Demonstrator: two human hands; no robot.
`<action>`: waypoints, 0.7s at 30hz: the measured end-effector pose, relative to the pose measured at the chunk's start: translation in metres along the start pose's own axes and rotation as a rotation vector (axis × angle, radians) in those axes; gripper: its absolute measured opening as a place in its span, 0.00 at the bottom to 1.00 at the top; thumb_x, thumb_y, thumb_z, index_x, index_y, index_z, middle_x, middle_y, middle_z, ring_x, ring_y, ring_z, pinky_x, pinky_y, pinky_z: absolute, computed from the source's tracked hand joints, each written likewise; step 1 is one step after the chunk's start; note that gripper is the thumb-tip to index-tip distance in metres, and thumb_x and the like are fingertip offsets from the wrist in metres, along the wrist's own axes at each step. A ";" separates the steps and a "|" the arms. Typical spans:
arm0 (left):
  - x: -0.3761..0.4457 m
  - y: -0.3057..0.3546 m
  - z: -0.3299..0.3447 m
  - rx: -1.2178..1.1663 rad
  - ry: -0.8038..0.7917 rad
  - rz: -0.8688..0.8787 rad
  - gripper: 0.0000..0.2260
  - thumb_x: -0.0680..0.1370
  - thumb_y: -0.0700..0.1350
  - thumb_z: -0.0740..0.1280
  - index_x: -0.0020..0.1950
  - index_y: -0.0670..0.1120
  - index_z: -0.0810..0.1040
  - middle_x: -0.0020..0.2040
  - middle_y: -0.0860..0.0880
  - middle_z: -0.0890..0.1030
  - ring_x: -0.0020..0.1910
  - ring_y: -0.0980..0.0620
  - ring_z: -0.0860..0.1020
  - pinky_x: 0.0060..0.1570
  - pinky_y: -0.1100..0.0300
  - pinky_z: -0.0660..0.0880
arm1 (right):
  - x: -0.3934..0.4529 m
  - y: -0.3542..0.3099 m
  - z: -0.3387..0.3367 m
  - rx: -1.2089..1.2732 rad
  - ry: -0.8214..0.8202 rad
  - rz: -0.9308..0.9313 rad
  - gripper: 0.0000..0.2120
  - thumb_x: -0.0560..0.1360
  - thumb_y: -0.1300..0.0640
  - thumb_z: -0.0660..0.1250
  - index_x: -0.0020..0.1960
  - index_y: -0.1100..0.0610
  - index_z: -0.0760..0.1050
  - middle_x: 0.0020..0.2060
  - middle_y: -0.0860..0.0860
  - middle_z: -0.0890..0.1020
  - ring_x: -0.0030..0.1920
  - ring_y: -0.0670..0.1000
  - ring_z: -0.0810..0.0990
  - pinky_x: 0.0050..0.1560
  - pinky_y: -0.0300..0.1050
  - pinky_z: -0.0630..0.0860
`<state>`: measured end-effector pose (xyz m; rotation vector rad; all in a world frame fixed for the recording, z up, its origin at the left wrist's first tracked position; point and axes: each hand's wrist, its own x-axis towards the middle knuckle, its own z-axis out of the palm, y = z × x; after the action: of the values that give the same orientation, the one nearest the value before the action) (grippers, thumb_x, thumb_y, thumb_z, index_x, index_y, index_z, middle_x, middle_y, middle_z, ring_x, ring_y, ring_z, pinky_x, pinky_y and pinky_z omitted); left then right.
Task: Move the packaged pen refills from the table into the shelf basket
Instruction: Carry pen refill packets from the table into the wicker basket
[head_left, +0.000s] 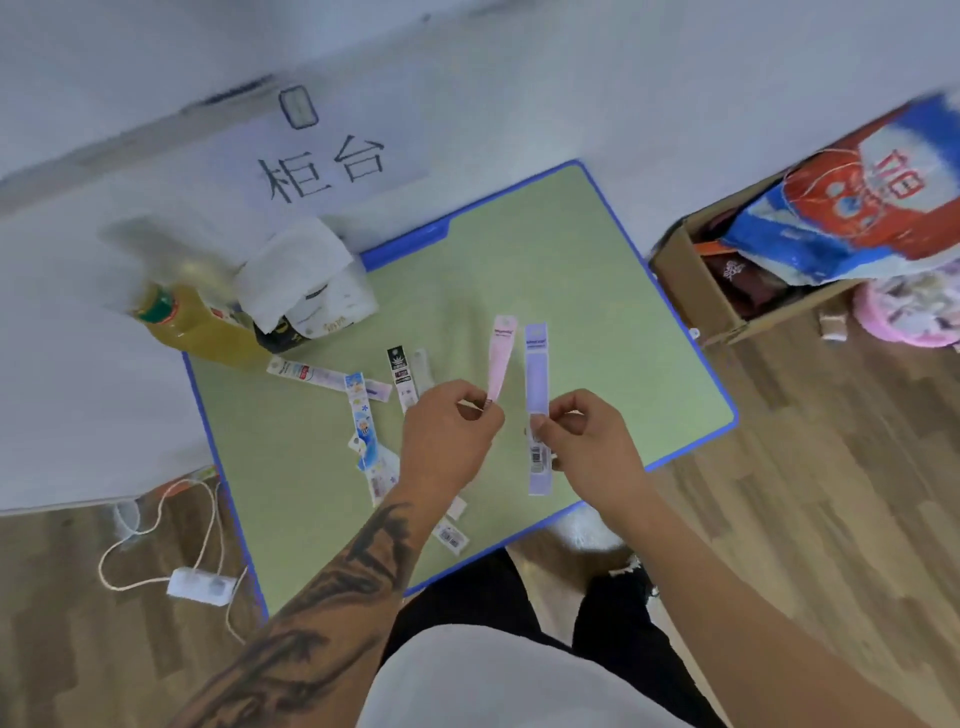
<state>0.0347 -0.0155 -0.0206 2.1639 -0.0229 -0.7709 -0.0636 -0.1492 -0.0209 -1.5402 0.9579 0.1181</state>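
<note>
Below, a green table (545, 270) stands on wooden floor (831, 467).

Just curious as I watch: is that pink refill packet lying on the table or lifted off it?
Lifted. The left hand pinches the pink refill packet by its lower end, so it stands up above the table.

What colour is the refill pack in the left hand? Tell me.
Pink refill pack, pinched by the left hand; head view.

Soft even light, motion blur throughout, wide-angle bending at edges.
</note>
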 end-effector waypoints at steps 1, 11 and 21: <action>-0.002 0.013 0.012 -0.047 -0.024 0.001 0.02 0.75 0.47 0.73 0.42 0.50 0.84 0.36 0.52 0.86 0.36 0.50 0.86 0.44 0.46 0.83 | -0.005 -0.001 -0.016 0.032 0.023 -0.012 0.07 0.79 0.59 0.72 0.46 0.59 0.74 0.39 0.57 0.86 0.38 0.56 0.82 0.48 0.62 0.80; -0.090 0.154 0.174 -0.352 -0.287 -0.006 0.06 0.76 0.40 0.77 0.50 0.40 0.83 0.43 0.42 0.87 0.43 0.37 0.86 0.46 0.42 0.83 | -0.064 0.026 -0.228 0.277 0.256 -0.134 0.07 0.79 0.60 0.72 0.47 0.60 0.75 0.41 0.62 0.84 0.38 0.62 0.82 0.45 0.60 0.80; -0.188 0.240 0.350 -0.301 -0.516 0.082 0.10 0.76 0.43 0.78 0.54 0.42 0.83 0.49 0.42 0.87 0.52 0.36 0.85 0.53 0.35 0.82 | -0.122 0.103 -0.417 0.433 0.485 -0.195 0.06 0.79 0.61 0.73 0.46 0.59 0.76 0.40 0.60 0.86 0.37 0.54 0.84 0.45 0.55 0.81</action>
<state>-0.2487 -0.3693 0.0804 1.6279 -0.2439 -1.1833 -0.3914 -0.4392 0.0698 -1.2646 1.1118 -0.5907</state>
